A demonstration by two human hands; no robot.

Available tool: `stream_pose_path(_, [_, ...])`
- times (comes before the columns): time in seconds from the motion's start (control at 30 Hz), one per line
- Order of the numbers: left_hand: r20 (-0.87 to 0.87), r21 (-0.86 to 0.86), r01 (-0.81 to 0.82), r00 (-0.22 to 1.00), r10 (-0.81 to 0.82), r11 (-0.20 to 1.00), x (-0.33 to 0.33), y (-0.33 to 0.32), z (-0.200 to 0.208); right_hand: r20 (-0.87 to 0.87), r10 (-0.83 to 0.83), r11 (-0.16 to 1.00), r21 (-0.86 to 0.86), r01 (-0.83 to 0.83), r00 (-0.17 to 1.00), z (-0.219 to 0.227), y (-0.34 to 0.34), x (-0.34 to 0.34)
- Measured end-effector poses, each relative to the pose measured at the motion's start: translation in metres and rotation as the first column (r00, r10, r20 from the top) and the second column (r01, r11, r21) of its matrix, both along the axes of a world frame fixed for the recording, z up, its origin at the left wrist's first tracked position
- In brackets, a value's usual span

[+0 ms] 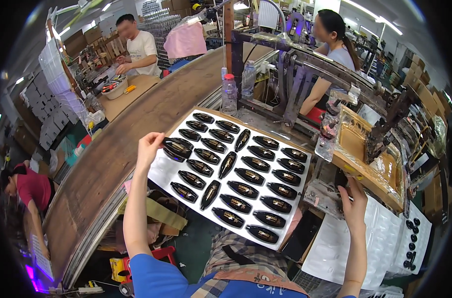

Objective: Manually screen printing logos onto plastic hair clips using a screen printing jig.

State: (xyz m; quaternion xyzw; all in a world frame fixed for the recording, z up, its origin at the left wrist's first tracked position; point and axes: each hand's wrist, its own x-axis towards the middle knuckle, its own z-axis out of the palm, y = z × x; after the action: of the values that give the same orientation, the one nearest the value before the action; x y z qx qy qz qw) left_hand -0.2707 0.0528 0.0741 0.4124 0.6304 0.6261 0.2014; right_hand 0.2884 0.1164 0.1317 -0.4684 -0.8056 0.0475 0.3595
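My left hand (150, 148) pinches a glossy black oval piece (178, 144) at the left edge of a white sheet (159, 171). That piece overlaps another black one just under it. Several similar black pieces with gold print lie in rows across the sheet, a middle row turned the other way. My right hand (354, 203) is beside a small metal fixture (322, 198) under the wooden frame (367, 171) of a printing machine. Its thumb and fingers are apart, and I see nothing held between them. The fingertips are partly shaded by the frame.
A curved brown conveyor belt (156, 109) runs along the left. Behind the sheet stands a bottle with a red cap (229, 94). White trays (345, 248) lie at the lower right, one with small black parts (411, 243). Other people work at the left and across the machine.
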Motion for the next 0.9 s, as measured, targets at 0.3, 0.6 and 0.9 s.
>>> stream_pose_path(0.3, [-0.053, -0.325, -0.069, 0.997, 0.054, 0.943, -0.064, -0.021, -0.058, 0.077, -0.100, 0.979, -0.169, 0.112, 0.992, 0.012, -0.004, 0.010])
stream_pose_path(0.6, [-0.045, -0.442, -0.066, 0.998, 0.051, 0.895, -0.090, -0.020, -0.088, 0.056, -0.081, 0.936, -0.339, 0.095, 0.995, -0.002, 0.002, 0.017])
stream_pose_path(0.9, [-0.357, -0.459, -0.191, 0.934, 0.017, 0.868, -0.108, -0.004, -0.116, -0.129, -0.355, 0.928, -0.166, 0.333, 0.926, -0.003, -0.023, 0.091])
